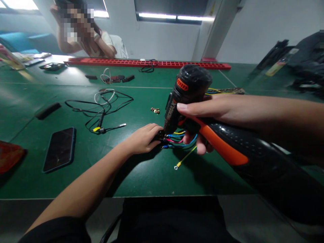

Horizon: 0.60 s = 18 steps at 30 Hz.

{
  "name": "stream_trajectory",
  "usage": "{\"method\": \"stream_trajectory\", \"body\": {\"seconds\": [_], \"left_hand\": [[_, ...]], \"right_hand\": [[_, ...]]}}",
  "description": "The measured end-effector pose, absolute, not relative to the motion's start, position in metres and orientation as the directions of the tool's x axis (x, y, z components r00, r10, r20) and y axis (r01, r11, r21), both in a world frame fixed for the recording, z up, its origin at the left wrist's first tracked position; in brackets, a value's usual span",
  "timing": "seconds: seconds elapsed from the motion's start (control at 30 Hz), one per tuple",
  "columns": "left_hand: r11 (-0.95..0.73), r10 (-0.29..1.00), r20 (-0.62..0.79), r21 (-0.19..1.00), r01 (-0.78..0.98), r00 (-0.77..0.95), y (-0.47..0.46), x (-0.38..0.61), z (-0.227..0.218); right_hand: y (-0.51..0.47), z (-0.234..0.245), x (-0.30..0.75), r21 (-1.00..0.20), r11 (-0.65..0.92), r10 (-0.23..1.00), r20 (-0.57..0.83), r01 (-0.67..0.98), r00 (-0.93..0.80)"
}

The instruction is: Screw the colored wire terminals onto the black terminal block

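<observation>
My right hand is wrapped around the grip of a black and orange electric screwdriver at the centre right of the frame. The thumb lies along the top and the fingers curl under the orange trigger strip. I hold the tool nose-down and tilted, so its tip comes down on the small black terminal block just below the centre.

My left hand lies palm down with its fingertips pinching that block against the green table, probably so it cannot twist or slide under the bit. Blue, red and yellow wires fan out of the block to the right, under my right fingers. One yellow lead with a ring lug trails toward the lower centre.

White lettering runs along the tool's neck, but it is too angled and blurred to read.

Small brass fittings sit just above my left hand, within easy reach. A dark phone lies screen up at lower left, and loose black cables lie above it. A long red rail crosses the far edge of the table, and another person sits behind it at upper left.
</observation>
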State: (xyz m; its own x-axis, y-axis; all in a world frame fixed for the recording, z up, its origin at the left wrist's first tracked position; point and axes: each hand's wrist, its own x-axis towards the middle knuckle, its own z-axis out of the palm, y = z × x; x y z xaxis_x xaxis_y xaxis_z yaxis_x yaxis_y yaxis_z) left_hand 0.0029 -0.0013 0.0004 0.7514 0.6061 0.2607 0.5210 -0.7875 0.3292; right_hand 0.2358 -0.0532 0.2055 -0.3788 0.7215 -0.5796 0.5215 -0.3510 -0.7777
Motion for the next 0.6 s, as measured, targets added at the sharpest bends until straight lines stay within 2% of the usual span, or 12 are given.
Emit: {"method": "stream_trajectory", "body": {"seconds": [0.27,0.47,0.6], "left_hand": [[-0.8,0.597,0.276,0.281,0.531,0.753,-0.0032,0.0032,0.003],[-0.794,0.602,0.264,0.298,0.53,0.754,-0.0019,0.0028,0.0014],[-0.788,0.607,0.266,0.322,0.524,0.749,-0.0008,0.0029,-0.0011]], "right_hand": [[-0.0437,0.2005,0.2379,-0.73,-0.444,0.662,-0.658,0.52,-0.358],[-0.0431,0.2042,0.2399,-0.795,-0.371,0.699,-0.579,0.48,-0.419],[-0.0438,0.2045,0.2387,-0.83,-0.266,0.734,-0.504,0.491,-0.455]]}}
